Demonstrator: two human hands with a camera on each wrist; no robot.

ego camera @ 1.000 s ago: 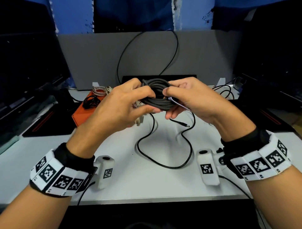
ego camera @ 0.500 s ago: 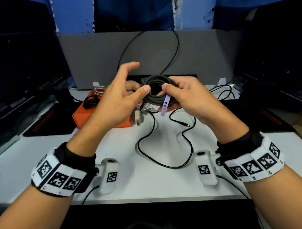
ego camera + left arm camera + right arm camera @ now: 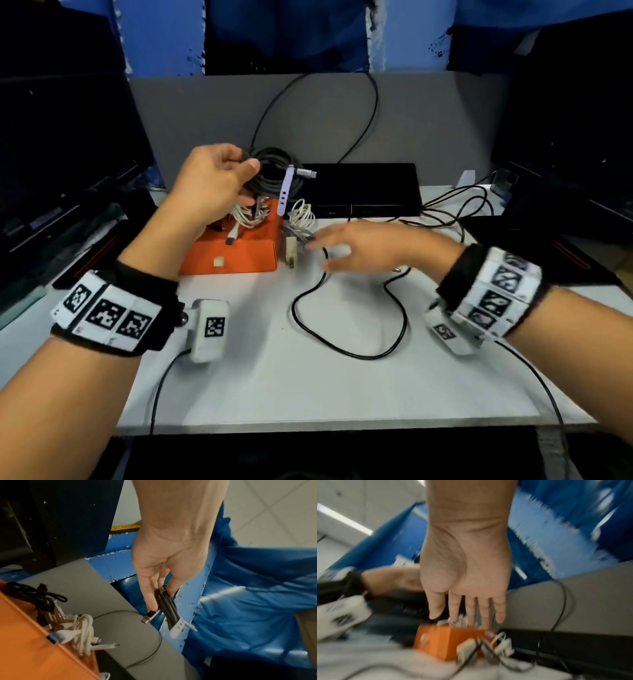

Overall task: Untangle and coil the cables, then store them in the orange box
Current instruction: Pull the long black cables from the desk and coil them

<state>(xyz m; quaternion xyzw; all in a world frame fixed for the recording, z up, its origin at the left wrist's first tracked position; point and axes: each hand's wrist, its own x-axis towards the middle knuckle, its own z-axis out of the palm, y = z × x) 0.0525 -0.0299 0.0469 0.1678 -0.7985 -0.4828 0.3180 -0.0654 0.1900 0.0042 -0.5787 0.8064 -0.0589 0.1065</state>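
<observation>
I am counting two hands: the left (image 3: 212, 181) and the right (image 3: 370, 248). I am seeing one orange box (image 3: 239, 257), one grey coil (image 3: 274, 168) with one lilac strap (image 3: 286, 195), and one loose black cable (image 3: 342, 349) lying on the desk (image 3: 308, 394). One white charger (image 3: 291, 251) is sitting beside the box. White cables in the box are too bundled to count.

You see the grey coiled cable (image 3: 274, 171) in matt rubber, its strap (image 3: 285, 192) smooth lilac plastic, its plug (image 3: 148, 616) shiny metal. The orange box (image 3: 239, 255) looks matt, the table (image 3: 308, 387) smooth white.
</observation>
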